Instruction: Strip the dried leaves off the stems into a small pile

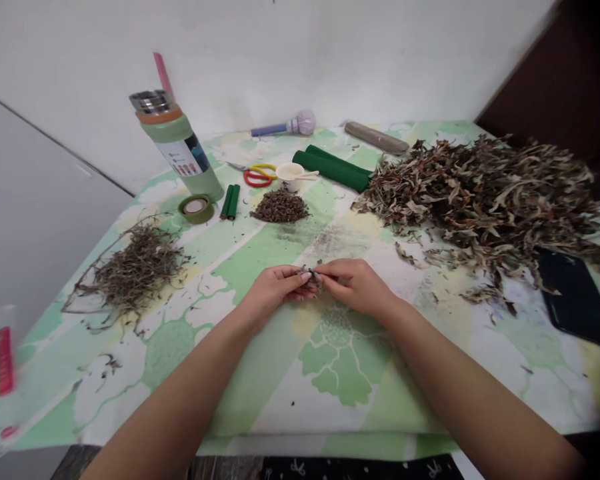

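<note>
My left hand (275, 288) and my right hand (356, 285) meet at the middle of the table, fingertips pinched together on a small dried leafy sprig (312, 274). Both hands rest on the green-and-white patterned cloth (330, 373). A large heap of dried leaves (485, 193) lies to the right of my hands. A pile of bare stems (133, 270) lies to the left. A small mound of crumbled bits (280, 207) sits beyond my hands.
At the back stand a green flask (177, 143), a roll of green tape (196, 209), green sticks (230, 201), red-and-yellow scissors (257, 175), a white cup (290, 175) and green rolls (333, 168). A black phone (575, 297) lies at the right edge.
</note>
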Demonstrator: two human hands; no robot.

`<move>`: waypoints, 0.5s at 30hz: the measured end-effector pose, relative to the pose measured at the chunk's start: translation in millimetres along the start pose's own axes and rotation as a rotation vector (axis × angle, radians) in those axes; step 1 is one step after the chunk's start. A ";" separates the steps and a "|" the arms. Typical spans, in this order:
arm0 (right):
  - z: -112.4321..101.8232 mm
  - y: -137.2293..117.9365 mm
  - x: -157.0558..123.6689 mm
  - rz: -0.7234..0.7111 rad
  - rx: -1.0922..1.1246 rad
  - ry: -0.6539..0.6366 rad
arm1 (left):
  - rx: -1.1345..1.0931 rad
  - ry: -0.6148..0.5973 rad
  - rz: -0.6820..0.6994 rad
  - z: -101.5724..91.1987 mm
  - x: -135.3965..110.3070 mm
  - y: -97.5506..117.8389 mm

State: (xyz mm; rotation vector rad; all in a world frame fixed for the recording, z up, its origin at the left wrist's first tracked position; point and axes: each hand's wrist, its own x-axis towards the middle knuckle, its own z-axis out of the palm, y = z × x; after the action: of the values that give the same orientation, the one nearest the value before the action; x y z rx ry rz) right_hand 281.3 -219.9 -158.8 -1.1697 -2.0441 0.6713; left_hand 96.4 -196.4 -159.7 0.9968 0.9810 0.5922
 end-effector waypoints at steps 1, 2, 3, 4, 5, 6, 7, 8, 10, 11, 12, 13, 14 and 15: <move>-0.1 -0.1 -0.1 0.003 -0.003 0.000 | 0.003 0.000 0.002 0.3 -0.2 0.0; -0.3 -0.4 -0.2 0.006 -0.005 -0.002 | 0.005 -0.001 0.004 0.6 -0.4 0.1; -0.3 -0.7 -0.2 0.009 -0.008 -0.004 | 0.008 -0.001 0.004 0.7 -0.7 0.2; -0.4 -0.9 -0.3 0.012 -0.009 -0.009 | 0.010 0.001 0.004 0.8 -1.0 0.3; -0.4 -1.1 -0.3 0.015 -0.010 -0.013 | 0.012 0.002 0.003 0.8 -1.1 0.4; -0.4 -1.1 -0.2 0.018 -0.012 -0.015 | 0.013 0.003 0.002 0.8 -1.3 0.5; -0.4 -1.0 -0.2 0.022 -0.015 -0.014 | 0.014 0.004 0.001 0.8 -1.3 0.5; -0.6 -0.8 -0.1 0.028 -0.018 -0.011 | 0.016 0.005 0.000 0.9 -1.3 0.5; -1.3 -0.2 0.0 0.046 -0.020 0.004 | 0.020 0.009 -0.004 1.0 -1.3 0.6; -1.9 0.2 0.1 0.056 -0.018 0.014 | 0.021 0.012 -0.009 1.1 -1.3 0.7; -2.5 0.4 0.1 0.066 -0.012 0.022 | 0.022 0.015 -0.013 1.1 -1.2 0.8; -3.1 0.6 0.1 0.075 -0.004 0.027 | 0.022 0.017 -0.015 1.1 -1.2 0.9; -3.6 0.6 -0.1 0.079 0.004 0.029 | 0.021 0.018 -0.015 1.1 -1.1 1.0; -4.0 0.6 -0.3 0.080 0.010 0.027 | 0.020 0.018 -0.013 1.1 -0.9 1.1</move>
State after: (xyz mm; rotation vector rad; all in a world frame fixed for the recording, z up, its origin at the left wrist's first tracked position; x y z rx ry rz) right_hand 284.8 -219.5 -156.7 -1.2537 -1.9777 0.6999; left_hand 97.0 -197.1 -158.2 1.0039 1.0105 0.5826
